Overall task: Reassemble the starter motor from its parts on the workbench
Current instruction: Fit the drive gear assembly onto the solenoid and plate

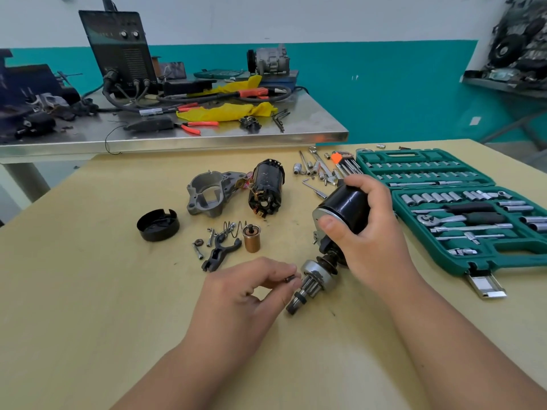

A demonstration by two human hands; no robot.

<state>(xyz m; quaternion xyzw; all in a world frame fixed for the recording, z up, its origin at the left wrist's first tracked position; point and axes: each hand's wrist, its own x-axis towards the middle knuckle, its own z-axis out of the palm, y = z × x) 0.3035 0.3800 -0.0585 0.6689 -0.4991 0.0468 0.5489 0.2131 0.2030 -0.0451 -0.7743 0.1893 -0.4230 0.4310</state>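
Right hand: fingers and thumb wrapped round the black casing of the motor, which is held tilted above the desk. Its pinion points down toward the person. Whether the shaft tip touches the desk cannot be told.

Left hand: narrow pinch on a small dark part, just beside the pinion. The part is too small to identify.

Left of the motor, lying loose: housing, brush unit, plunger, fork and cap. Right of the motor: open socket case.

Handling assessment:
- **Motor:** judged heavy and rigid. The glossy casing is likely slippery, so a full wrap round the casing is the sound hold, not the shaft or pinion.
- **Small part:** judged very light and easily dropped or lost. Take it only at the fingertips, close to the desk.
- **Brush unit:** thin wires are exposed, so lift it by the body.
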